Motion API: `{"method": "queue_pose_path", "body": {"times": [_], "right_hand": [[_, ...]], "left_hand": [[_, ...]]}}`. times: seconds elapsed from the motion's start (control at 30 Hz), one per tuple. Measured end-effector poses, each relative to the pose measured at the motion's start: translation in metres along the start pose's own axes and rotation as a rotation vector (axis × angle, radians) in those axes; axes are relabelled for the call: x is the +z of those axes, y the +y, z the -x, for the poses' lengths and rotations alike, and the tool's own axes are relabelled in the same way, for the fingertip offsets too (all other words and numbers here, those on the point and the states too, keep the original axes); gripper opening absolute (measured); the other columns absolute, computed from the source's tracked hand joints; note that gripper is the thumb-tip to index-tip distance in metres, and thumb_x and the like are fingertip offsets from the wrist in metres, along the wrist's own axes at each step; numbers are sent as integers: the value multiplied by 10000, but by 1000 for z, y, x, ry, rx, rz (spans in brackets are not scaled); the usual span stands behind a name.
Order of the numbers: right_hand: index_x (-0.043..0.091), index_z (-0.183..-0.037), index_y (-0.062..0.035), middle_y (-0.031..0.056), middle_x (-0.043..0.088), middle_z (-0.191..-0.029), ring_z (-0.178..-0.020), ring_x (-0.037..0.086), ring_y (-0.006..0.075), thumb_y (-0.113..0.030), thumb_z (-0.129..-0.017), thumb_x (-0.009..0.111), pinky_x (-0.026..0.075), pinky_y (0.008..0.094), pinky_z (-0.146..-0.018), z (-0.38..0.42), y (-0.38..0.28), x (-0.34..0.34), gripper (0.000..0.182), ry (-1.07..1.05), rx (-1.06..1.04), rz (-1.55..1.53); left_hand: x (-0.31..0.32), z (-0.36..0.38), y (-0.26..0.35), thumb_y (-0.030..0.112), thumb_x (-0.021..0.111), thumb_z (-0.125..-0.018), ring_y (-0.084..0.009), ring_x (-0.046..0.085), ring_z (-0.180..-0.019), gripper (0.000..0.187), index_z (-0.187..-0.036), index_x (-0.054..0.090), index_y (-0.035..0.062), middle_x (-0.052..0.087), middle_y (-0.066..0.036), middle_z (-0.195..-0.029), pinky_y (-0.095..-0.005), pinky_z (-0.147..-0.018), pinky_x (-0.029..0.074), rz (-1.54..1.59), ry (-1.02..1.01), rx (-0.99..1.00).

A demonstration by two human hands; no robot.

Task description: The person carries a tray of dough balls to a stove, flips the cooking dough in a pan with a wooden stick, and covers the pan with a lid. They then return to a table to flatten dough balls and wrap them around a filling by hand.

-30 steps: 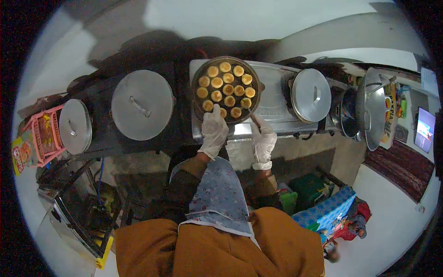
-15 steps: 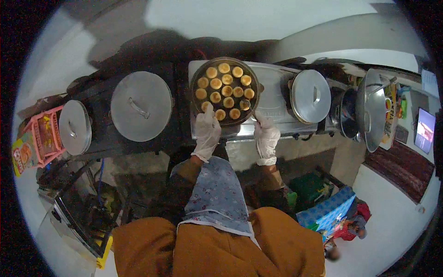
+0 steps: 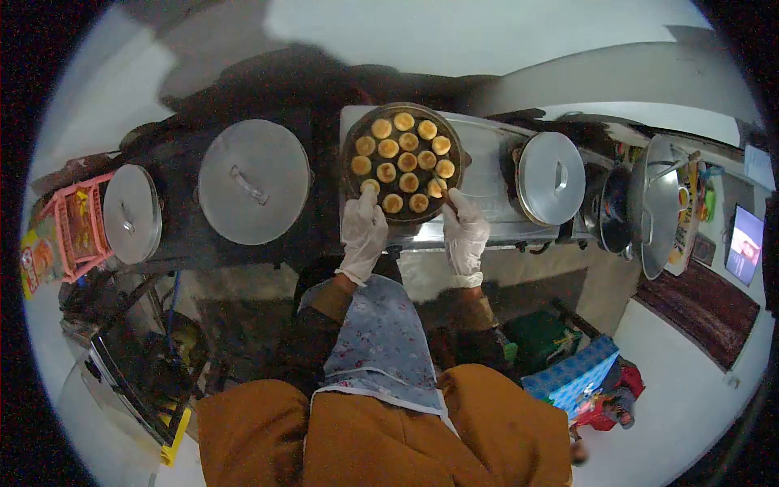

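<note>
A round dark pan point(image 3: 415, 187) on the metal stove top point(image 3: 487, 154) holds several small round cakes with golden-brown tops point(image 3: 408, 141). My left hand point(image 3: 363, 235), in a clear plastic glove, has its fingertips at the pan's lower left rim, by a cake point(image 3: 370, 187). My right hand point(image 3: 465, 235), gloved likewise, pinches a thin tool point(image 3: 441, 187) whose tip touches a cake at the lower right of the pan. The left fingers are closed together; whatever they grip is too small to make out.
Lidded pots stand on both sides: a large lid point(image 3: 254, 183) and a smaller lid point(image 3: 132, 214) on the left, another lid point(image 3: 551, 178) on the right. Farther right are a big metal wok point(image 3: 659, 207) and a lit screen point(image 3: 744, 246). A person point(image 3: 621, 398) is at the lower right.
The pan and stove appear slightly farther right in view. My right hand has moved a little left relative to the pan, with the tool at the lower right cake.
</note>
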State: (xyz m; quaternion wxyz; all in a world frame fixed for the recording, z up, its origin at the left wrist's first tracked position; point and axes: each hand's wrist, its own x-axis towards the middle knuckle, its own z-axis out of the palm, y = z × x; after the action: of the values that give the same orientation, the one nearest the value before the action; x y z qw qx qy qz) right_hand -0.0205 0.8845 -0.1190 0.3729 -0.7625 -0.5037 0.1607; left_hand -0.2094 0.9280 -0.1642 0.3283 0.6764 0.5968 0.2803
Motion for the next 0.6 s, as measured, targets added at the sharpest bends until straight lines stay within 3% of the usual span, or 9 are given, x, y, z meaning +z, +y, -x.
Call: {"method": "queue_pose_path", "body": {"times": [0.07,0.17,0.2,0.27,0.33,0.4,0.47,0.6], "right_hand": [[698,-1194,-1,129,745,-1061,-957,708,208,-42,-901,705,544,323,-855,0,-10,9,296,4,69,-163],[673,-1225,38,123,741,-1085,-982,692,182,-56,-930,677,530,292,-875,3,-16,20,310,-131,238,-110],[684,-1192,18,130,750,-1023,-939,704,202,-66,-917,686,537,300,-840,4,-21,25,288,-144,227,-18],[693,-1159,4,135,747,-984,-913,709,213,-80,-912,692,542,314,-814,-11,-52,19,262,-364,322,119],[697,-1132,-8,144,739,-946,-885,712,223,-87,-908,693,543,327,-789,-9,-56,22,237,-375,290,153],[697,-1109,-18,156,725,-910,-855,711,230,-87,-906,689,542,339,-763,5,-46,35,215,-186,132,78],[697,-1110,-16,156,724,-910,-844,707,226,-89,-912,682,539,340,-757,7,-48,37,212,-151,200,-55],[700,-1128,-24,156,722,-927,-835,699,221,-91,-921,671,536,342,-751,-8,-50,39,219,-131,177,84]], "left_hand": [[2,1,-2,23,572,-860,-375,586,-812,425,-1284,583,18,611,-191,-838,-482,-709,460,-19,14,5],[-1,-1,0,22,570,-865,-372,583,-811,432,-1297,579,22,614,-188,-848,-478,-712,463,-5,-15,-45],[0,1,-4,20,571,-865,-370,585,-814,436,-1300,579,23,616,-189,-856,-477,-715,466,-12,14,-30],[5,4,-11,15,572,-864,-368,588,-819,442,-1307,578,23,622,-192,-873,-475,-720,471,-21,69,2],[0,1,-10,2,585,-857,-370,585,-818,456,-1312,571,25,617,-195,-897,-478,-720,471,-13,43,-12],[-2,0,-13,-9,600,-849,-371,581,-818,473,-1318,562,27,611,-198,-918,-479,-717,470,-5,84,38],[1,3,-19,-19,617,-841,-372,578,-820,492,-1326,551,29,603,-199,-936,-480,-712,469,9,185,152],[1,5,-25,-22,629,-842,-370,577,-828,501,-1332,542,29,599,-199,-948,-473,-704,469,-45,162,118]]}}
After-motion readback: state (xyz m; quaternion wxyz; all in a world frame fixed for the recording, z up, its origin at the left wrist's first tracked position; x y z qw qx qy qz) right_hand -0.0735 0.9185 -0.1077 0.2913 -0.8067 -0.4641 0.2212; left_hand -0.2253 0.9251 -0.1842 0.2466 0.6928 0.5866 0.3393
